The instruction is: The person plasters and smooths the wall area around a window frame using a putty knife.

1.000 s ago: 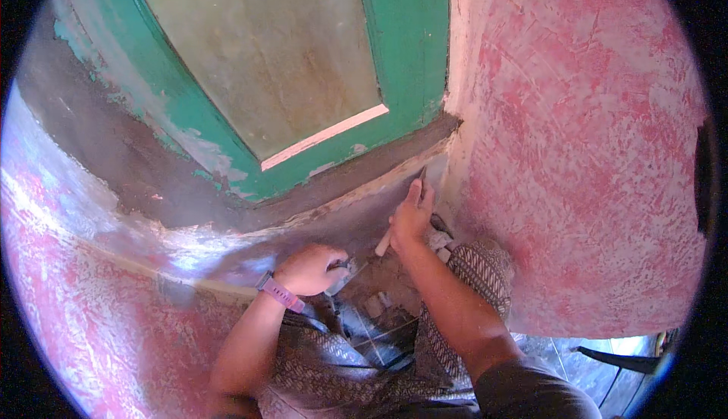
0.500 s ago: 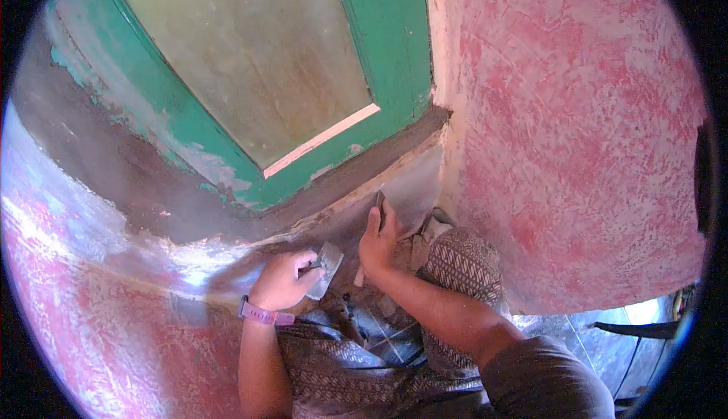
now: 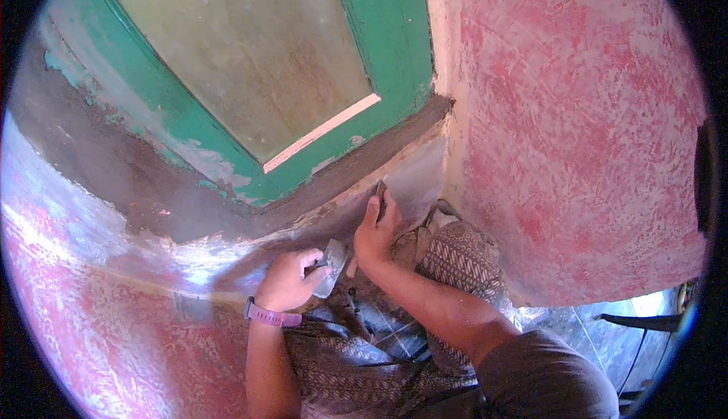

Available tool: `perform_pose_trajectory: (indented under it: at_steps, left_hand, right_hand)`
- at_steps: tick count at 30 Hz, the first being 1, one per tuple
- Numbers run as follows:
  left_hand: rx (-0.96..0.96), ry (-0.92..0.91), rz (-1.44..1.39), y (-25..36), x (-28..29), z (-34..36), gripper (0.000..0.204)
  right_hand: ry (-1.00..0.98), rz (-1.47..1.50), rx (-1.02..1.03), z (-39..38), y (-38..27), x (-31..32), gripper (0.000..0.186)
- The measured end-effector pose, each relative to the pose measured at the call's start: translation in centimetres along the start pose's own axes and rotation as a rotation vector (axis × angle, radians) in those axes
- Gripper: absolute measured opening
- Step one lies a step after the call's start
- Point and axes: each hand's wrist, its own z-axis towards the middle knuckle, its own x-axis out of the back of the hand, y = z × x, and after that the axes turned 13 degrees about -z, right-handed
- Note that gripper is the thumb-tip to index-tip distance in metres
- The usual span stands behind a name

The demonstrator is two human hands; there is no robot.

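My left hand [image 3: 288, 280], with a pinkish wristband, is closed on a putty knife; its pale, smeared blade [image 3: 332, 269] points up and right, apart from the wall. My right hand [image 3: 377, 229] grips a second putty knife [image 3: 381, 188] whose narrow dark tip shows above the fingers. That tip is at the smooth grey plaster [image 3: 422, 169] under the green window frame [image 3: 307, 175]. Most of this tool lies hidden in my palm; a light-coloured end shows below the hand.
A dark, rough plaster band [image 3: 152, 191] borders the frame. At right stands a mottled pink wall [image 3: 576, 131]. Patterned cloth [image 3: 459, 260] covers my bent legs, close under the right forearm. Tiled floor [image 3: 390, 335] shows between them, and a dark chair-like object [image 3: 644, 322] is at lower right.
My left hand and its putty knife have shifted slightly to the right. My right hand has moved a little left and up along the plaster, still gripping its tool.
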Motion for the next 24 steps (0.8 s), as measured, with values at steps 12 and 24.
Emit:
perform_pose_trajectory:
  at_steps: [12,24]
  left_hand:
    - [0.01,0.036,0.004,-0.1,0.3,-0.5,0.034]
    - [-0.025,-0.001,0.073,0.7,-0.5,0.3,0.03]
  right_hand:
    - [-0.002,-0.004,-0.037,2.0,0.8,0.6,0.051]
    - [-0.045,0.0,0.062,1.2,0.3,1.2,0.058]
